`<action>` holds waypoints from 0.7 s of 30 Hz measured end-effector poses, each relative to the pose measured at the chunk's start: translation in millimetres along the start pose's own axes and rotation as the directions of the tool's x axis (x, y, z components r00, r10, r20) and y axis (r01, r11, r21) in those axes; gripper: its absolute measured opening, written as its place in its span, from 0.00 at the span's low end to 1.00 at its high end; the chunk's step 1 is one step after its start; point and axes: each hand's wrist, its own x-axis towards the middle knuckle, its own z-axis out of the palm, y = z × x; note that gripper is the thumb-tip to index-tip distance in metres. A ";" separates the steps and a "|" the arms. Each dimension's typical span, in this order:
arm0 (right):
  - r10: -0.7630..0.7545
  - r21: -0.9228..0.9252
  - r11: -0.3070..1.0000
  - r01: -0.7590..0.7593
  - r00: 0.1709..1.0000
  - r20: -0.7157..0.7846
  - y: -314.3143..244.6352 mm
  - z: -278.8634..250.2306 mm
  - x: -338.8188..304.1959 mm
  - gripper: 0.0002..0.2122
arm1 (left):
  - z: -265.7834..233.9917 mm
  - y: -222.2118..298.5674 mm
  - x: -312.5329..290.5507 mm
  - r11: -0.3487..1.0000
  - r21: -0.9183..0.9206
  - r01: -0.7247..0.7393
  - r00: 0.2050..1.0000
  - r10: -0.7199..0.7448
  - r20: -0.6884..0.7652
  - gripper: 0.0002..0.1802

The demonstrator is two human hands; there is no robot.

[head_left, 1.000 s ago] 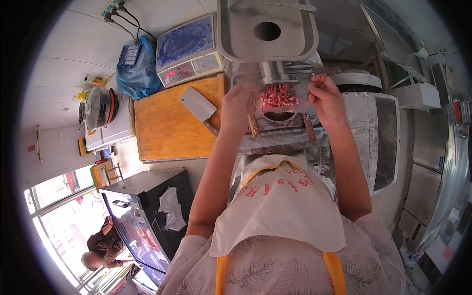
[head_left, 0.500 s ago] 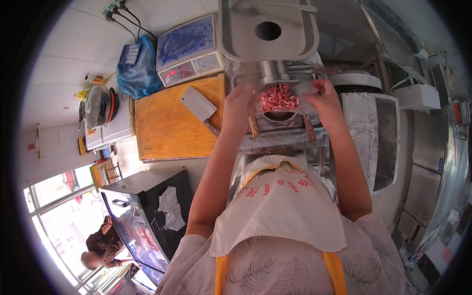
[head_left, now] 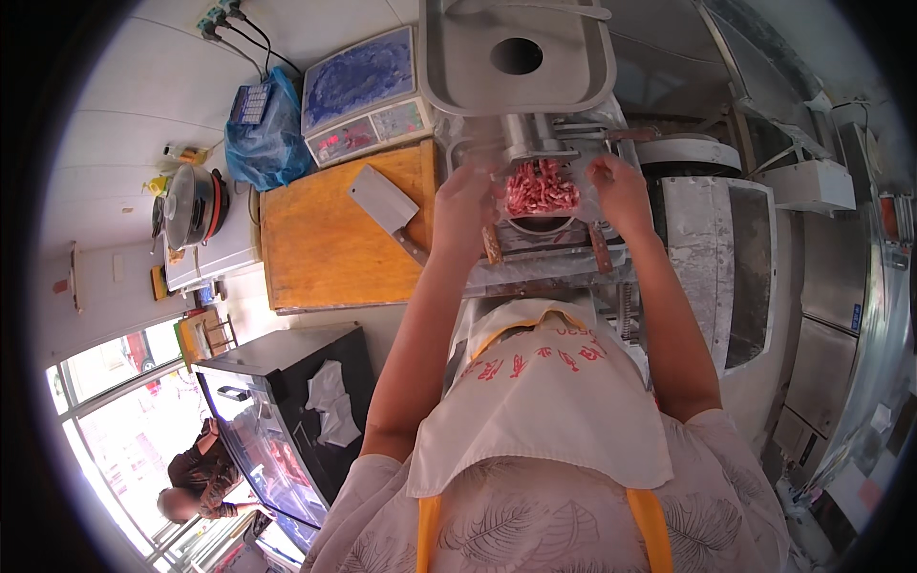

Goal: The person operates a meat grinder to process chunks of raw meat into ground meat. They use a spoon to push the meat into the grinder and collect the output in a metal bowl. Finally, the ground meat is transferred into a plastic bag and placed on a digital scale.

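Red-and-white minced meat (head_left: 541, 188) lies in a clear plastic bag (head_left: 588, 196) just below the metal outlet of a meat grinder (head_left: 528, 134). My left hand (head_left: 462, 202) is closed on the bag's left side, its fingers partly blurred. On the other side, my right hand (head_left: 617, 189) has curled fingers gripping the bag's edge. Behind the mince, the rim of a round opening (head_left: 544, 225) shows. Above the grinder sits its steel feed tray (head_left: 590, 91) with a round dark hole.
Left of the grinder, a cleaver (head_left: 384, 199) lies on a wooden board (head_left: 315, 239). Beyond are a scale (head_left: 358, 81), a blue plastic bag (head_left: 269, 143) and a lidded pot (head_left: 191, 205). A black display cabinet (head_left: 287, 382) stands lower left, with another person (head_left: 202, 473) beside it.
My right hand has shifted slightly inward, its fingers turned more toward the bag. The mince strands look looser and more distinct. My left hand stays almost in place.
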 end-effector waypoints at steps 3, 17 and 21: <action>0.095 0.207 0.973 -0.105 0.994 0.058 -2.5 2.0 3.8 0.07 | -1.4 0.5 -1.2 1.000 0.012 -0.009 1.000 0.009 -0.011 0.10; 0.203 0.667 0.673 -0.320 0.947 0.249 9.2 9.3 13.3 0.05 | -12.1 -16.7 10.7 0.523 0.844 -0.117 0.975 0.223 -0.003 0.17; 0.195 0.508 0.824 -0.251 0.968 0.161 5.4 5.0 14.0 0.09 | -17.1 -25.8 19.7 0.405 0.897 -0.177 0.920 0.392 0.005 0.10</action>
